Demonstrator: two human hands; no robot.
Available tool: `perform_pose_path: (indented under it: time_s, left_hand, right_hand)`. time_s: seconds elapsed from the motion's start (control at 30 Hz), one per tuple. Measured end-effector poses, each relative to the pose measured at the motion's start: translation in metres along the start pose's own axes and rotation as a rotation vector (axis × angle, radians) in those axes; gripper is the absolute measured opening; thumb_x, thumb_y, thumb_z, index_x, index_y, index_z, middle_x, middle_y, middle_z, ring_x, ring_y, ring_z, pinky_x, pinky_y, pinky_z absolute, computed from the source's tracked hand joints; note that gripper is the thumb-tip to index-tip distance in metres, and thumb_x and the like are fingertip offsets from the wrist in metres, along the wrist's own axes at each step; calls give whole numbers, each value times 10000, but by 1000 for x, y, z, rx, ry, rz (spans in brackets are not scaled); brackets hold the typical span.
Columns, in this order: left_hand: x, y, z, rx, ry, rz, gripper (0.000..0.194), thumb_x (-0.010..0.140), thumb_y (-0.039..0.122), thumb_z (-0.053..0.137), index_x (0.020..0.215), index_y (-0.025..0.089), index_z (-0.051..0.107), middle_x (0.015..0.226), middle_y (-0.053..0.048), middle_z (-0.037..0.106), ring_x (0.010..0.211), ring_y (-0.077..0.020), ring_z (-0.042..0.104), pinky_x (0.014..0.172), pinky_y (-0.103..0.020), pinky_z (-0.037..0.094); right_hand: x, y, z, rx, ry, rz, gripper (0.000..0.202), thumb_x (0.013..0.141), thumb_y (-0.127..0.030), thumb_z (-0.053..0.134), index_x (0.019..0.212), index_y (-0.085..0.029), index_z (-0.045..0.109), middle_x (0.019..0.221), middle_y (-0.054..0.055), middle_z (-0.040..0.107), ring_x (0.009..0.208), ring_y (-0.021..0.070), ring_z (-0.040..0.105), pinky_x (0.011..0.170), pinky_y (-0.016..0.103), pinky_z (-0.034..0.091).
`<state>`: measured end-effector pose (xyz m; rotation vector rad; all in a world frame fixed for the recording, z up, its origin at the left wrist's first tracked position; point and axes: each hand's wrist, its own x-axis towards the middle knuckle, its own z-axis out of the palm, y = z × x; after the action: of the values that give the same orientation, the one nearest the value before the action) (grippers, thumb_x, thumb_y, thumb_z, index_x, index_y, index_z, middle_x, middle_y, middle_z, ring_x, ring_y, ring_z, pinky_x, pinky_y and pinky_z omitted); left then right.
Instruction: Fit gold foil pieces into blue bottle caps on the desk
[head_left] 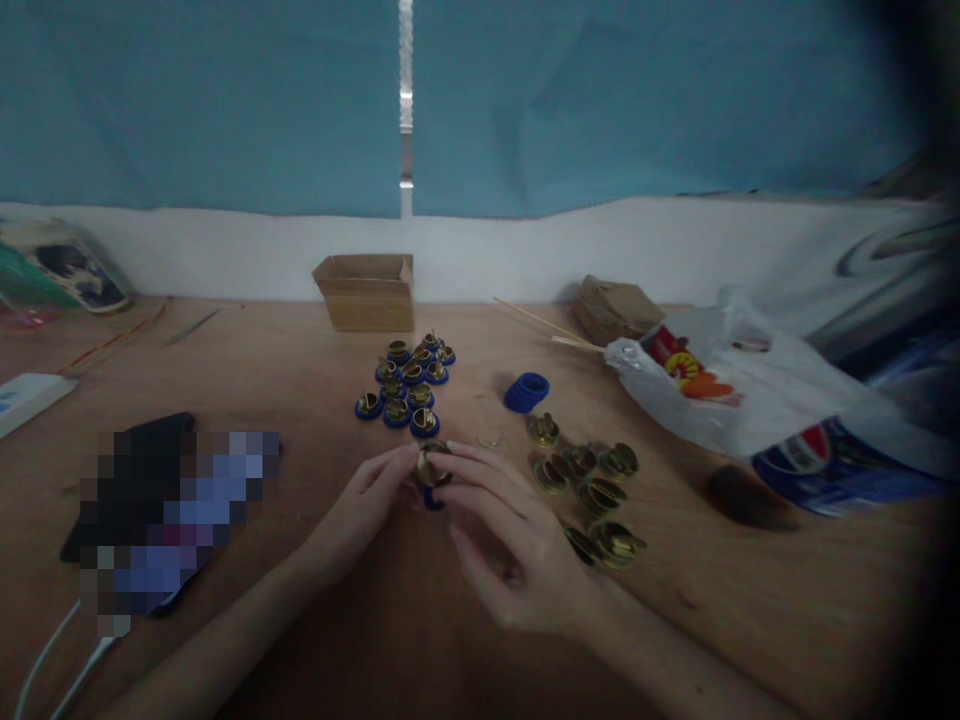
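Between my hands, near the table's middle, is a round brass-coloured metal fitting with a blue ring at its underside. My left hand pinches the fitting from the left, thumb and fingers closed on its edge. From the right, my right hand reaches over with its fingertips closed on the same fitting; its thumb stands off below. Just beyond my hands stands a group of brass fittings seated in blue rings. To the right of my right hand lie several brass fittings without rings.
A stack of blue rings stands right of the assembled group. Behind are an open cardboard box and a brown package. A plastic bag and a Pepsi cup lie right; two phones with cables lie left.
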<state>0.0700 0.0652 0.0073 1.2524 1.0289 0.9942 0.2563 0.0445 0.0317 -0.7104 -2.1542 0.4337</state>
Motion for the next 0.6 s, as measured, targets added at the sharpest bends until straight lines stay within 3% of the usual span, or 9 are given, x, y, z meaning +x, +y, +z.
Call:
perform_pose_path:
  time_s: [0.13,0.23,0.6]
  left_hand:
    - [0,6,3,72,-17,66,284,909,401,522,870,170,684,809,-27,674,700,-144,600,636,-238,495]
    - [-2,8,7,96,-21,86,222,885,356,565,882,173,690,839,-29,694,693,-141,620,650,-242,512]
    - [-9,-3,15,286,26,181,164,827,260,645,977,198,665,916,-44,713,827,-180,673,751,-291,545]
  right_hand:
    - [3,4,-1,-73,165,229,140,860,-126,527,963,-217,552,961,69,624,911,216,607,791,374,509]
    - [3,11,1,-86,148,373,46,870,-196,558,901,-213,529,725,-4,551,645,154,554,588,280,461]
    - [-2,19,8,-151,8,431,76,853,-164,537,795,-202,570,619,-29,548,538,127,530,506,240,397]
